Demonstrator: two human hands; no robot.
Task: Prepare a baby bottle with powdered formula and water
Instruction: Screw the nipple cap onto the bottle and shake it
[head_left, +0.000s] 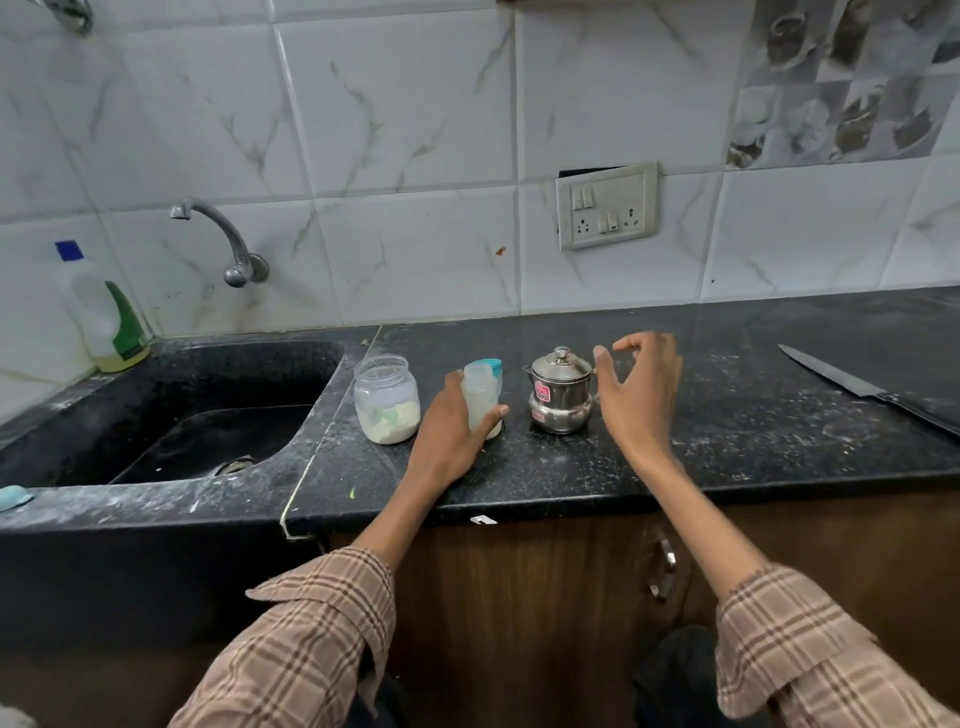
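Two containers, powder inside

On the table, the jar is set left of the bottle, the steel pot right; the knife is laid far right.

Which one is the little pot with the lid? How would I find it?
Start at the black sink and go right along the dark counter, past the powder jar and the baby bottle in the left hand. Next comes the steel pot, beside the open right hand. Only it is shiny metal with a knob and pink sticker.
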